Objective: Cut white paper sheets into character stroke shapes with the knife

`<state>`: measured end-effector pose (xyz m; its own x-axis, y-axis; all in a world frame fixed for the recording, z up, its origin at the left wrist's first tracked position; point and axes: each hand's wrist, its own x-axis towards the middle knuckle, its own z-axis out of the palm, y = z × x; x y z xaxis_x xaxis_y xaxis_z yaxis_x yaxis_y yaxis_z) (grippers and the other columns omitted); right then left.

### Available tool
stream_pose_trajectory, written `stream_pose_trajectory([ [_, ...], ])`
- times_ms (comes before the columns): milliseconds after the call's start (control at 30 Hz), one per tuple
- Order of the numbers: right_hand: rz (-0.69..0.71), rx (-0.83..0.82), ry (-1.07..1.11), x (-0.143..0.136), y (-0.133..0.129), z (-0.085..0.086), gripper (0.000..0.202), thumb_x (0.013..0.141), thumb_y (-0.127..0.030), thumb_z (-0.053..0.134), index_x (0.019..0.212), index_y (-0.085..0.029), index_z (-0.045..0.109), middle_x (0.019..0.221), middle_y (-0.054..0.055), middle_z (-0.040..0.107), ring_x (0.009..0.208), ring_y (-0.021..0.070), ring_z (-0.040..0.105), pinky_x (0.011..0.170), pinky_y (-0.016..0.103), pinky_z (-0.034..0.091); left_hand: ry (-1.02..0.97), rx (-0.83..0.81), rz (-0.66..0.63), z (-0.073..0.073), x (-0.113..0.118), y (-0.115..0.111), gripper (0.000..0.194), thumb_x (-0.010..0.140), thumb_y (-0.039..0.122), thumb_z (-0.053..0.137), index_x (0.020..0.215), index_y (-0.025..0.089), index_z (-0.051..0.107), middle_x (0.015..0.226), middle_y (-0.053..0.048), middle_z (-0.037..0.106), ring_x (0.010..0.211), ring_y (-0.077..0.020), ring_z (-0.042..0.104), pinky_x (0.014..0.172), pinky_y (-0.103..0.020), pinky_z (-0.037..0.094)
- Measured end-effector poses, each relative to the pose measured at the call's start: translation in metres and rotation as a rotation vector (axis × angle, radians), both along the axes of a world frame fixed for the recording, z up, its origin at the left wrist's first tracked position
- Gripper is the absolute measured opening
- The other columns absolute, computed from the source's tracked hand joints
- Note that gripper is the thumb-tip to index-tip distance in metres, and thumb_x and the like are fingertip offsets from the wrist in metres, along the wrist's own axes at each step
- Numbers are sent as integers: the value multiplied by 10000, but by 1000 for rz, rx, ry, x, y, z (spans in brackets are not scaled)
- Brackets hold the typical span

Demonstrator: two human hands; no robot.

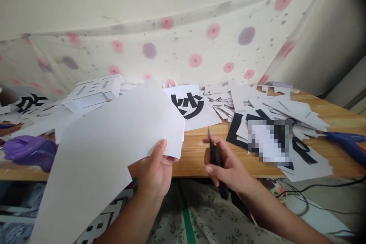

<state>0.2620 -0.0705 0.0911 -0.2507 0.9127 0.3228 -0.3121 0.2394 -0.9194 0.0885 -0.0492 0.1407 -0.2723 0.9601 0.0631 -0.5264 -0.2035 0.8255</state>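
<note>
No word, number or brand can be read with certainty. Thick black strokes, arranged like a written character, are borne by a white sheet just right of the middle of the frame; which character is meant cannot be told. Further black strokes are seen near the left edge, too crowded to be deciphered. At the lower right, a black loop with a tail is shown on a pale sheet, partly hidden by a pixelated patch.
</note>
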Motion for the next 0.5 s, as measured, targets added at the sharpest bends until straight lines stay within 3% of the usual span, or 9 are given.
stream_pose_trajectory([
  [100, -138, 325, -375, -12, 11, 9, 271, 704, -86, 569, 926, -231, 513, 715, -36, 528, 585, 112, 504, 546, 233, 411, -34, 10, -3, 3, 3, -5, 276, 563, 269, 867, 729, 163, 675, 691, 28, 660, 567, -129, 602, 365, -192, 479],
  [200, -223, 576, -496, -24, 24, 14, 274, 626, -75, 496, 861, -217, 490, 725, -20, 539, 638, 131, 496, 591, 250, 391, -58, -1, -29, 4, 4, -8, 275, 557, 275, 874, 712, 166, 674, 641, 40, 637, 523, -113, 571, 375, -188, 471],
  [367, -367, 667, -487, -39, 36, 18, 147, 643, -135, 524, 754, -218, 473, 622, -54, 506, 537, 101, 453, 533, 214, 348, -25, 5, -92, 7, 6, -13, 292, 593, 316, 859, 561, 146, 623, 572, 14, 611, 527, -122, 577, 431, -200, 481],
  [500, -388, 704, -446, -41, 39, 22, 99, 668, -147, 526, 722, -214, 477, 623, -47, 537, 542, 98, 478, 542, 207, 373, -36, 17, -115, 9, 9, -16, 246, 602, 312, 855, 630, 163, 661, 609, 20, 620, 524, -114, 555, 437, -207, 470],
])
